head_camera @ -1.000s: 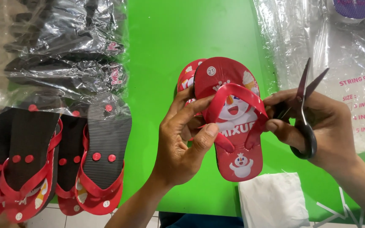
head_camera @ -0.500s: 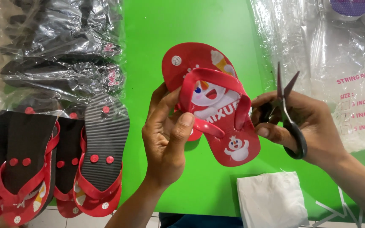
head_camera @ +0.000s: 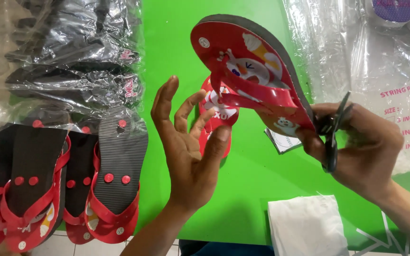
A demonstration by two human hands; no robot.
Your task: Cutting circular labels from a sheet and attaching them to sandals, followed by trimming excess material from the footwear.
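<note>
Red rubber flip-flop with cartoon print (head_camera: 252,71) raised above the green table (head_camera: 176,57), pinched at its heel by the right hand (head_camera: 361,147) (also gripping black scissors (head_camera: 332,137)), left hand (head_camera: 188,151) spread, fingertips touching a second red flip-flop (head_camera: 217,118), upturned black-soled sandals (head_camera: 72,180) well left.

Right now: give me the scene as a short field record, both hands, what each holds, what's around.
left hand: open, fingers spread, holding nothing, just in front of the lower red sandal
right hand: grips the upper red sandal by its heel end, with black scissors in the same hand
upper sandal: lifted and tilted, cartoon print facing the camera
surface: green table
left side: row of sandals lying sole up, bagged dark sandals behind
right side: clear plastic bags
near edge: white folded bag
</note>
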